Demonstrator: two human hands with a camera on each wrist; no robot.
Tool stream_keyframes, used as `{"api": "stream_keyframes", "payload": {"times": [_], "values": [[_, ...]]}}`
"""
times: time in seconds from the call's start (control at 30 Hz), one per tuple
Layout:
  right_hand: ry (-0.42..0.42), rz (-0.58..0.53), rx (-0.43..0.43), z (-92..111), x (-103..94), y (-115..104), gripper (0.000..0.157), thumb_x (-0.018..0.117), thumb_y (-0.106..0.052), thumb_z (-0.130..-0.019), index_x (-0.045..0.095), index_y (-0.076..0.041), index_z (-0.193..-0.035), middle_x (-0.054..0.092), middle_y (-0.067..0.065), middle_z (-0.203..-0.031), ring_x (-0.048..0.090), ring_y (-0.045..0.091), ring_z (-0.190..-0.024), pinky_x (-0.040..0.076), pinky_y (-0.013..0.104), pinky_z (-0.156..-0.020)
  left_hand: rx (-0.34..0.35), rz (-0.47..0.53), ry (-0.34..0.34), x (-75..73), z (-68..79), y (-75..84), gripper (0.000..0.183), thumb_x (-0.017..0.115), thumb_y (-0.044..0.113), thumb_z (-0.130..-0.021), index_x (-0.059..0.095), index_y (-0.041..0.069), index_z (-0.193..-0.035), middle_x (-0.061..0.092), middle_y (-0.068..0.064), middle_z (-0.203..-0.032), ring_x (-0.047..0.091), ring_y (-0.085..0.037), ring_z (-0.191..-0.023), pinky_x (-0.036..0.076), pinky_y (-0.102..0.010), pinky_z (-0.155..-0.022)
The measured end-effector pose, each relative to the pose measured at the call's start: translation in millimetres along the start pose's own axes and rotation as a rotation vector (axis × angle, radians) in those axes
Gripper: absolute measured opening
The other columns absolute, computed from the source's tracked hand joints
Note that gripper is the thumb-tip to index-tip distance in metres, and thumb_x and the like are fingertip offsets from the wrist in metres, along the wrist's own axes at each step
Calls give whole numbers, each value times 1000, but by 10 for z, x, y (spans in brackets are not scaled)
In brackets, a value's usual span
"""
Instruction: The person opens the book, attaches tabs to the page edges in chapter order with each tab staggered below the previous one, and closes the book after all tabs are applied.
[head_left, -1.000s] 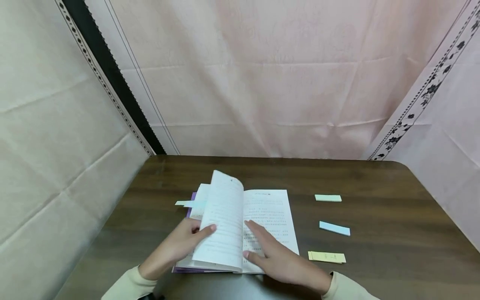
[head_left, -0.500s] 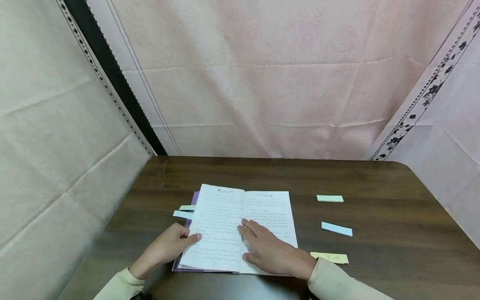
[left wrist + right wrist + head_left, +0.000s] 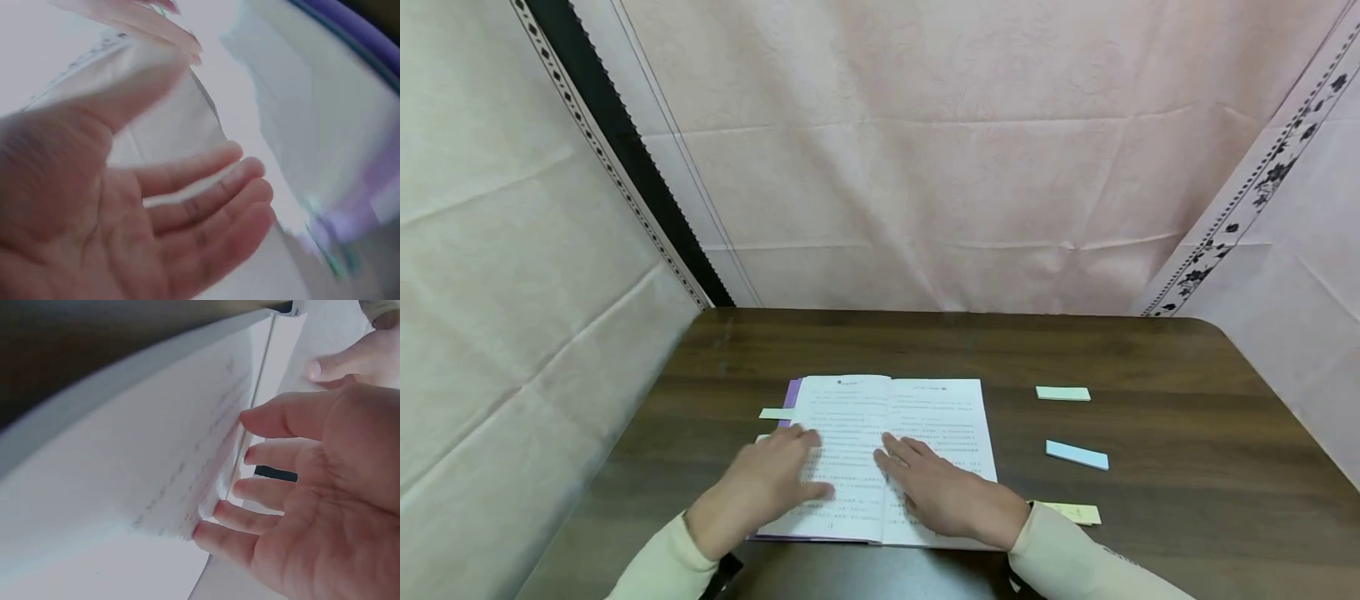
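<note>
An open notebook (image 3: 850,408) with lined, written pages and a purple cover lies flat on the table. Over its left page is my left hand (image 3: 771,479), fingers extended and thumb apart; the left wrist view shows that palm (image 3: 100,231) holding nothing, blurred. My right hand (image 3: 943,496) rests on the right page near the spine, and in the right wrist view its fingers (image 3: 225,540) touch the paper. A pale green tab (image 3: 775,413) sticks out past the notebook's left edge. Part of another tab beneath it is covered by my left hand.
Right of the notebook, a green sticky strip (image 3: 1063,393), a blue strip (image 3: 1077,455) and a yellow strip (image 3: 1077,513) lie on the wooden table (image 3: 1172,400). My right sleeve partly covers the yellow one. Pale cloth (image 3: 925,183) hangs behind.
A raised page has come down flat on the left side. My left hand has let go of the page edge and moved inward over the page. My right hand stays near the spine.
</note>
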State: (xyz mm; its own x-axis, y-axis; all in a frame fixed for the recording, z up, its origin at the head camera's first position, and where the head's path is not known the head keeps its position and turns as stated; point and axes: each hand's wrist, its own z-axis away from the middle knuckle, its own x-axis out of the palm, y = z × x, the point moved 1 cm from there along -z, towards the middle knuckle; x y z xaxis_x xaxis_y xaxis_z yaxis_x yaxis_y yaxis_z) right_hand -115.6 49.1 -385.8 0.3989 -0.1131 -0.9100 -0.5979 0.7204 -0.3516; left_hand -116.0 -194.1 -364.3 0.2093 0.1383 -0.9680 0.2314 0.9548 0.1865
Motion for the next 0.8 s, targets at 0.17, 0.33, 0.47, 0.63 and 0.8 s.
{"api": "stream_keyframes", "payload": {"times": [0.17,0.33,0.47,0.63,0.8], "values": [[-18,29,-2,-23,-36,-14,56,60,-13,-108,43,-12,-162,30,9,-172,33,32,-156,41,48,-119,188,129,-125,39,-245,170,96,93,43,-80,50,-1,-154,39,-18,-167,33,-36,-156,35,-55,-122],[-35,6,-3,-47,-36,-25,57,60,-13,-108,43,-14,-162,29,8,-173,31,31,-157,42,48,-118,226,107,-190,96,-415,238,109,92,48,-80,38,2,-162,24,-12,-174,18,-30,-162,28,-52,-126],[-37,-25,16,-25,-14,9,58,62,-12,-107,44,-16,-162,29,7,-173,30,32,-157,44,50,-116,207,105,-236,138,-484,297,110,92,48,-80,35,6,-164,21,-6,-176,19,-24,-162,30,-49,-125],[-19,-77,1,6,-1,77,58,64,-12,-106,45,-17,-161,29,8,-173,29,34,-158,43,53,-116,177,109,-255,124,-515,372,110,93,44,-79,35,6,-164,21,-5,-176,22,-21,-161,31,-47,-125],[-3,-212,-72,68,-85,238,56,63,-17,-107,45,-12,-160,33,14,-170,32,33,-156,37,55,-119,160,108,-259,106,-514,417,112,95,41,-76,35,4,-164,23,-9,-175,25,-24,-160,31,-47,-125]]}}
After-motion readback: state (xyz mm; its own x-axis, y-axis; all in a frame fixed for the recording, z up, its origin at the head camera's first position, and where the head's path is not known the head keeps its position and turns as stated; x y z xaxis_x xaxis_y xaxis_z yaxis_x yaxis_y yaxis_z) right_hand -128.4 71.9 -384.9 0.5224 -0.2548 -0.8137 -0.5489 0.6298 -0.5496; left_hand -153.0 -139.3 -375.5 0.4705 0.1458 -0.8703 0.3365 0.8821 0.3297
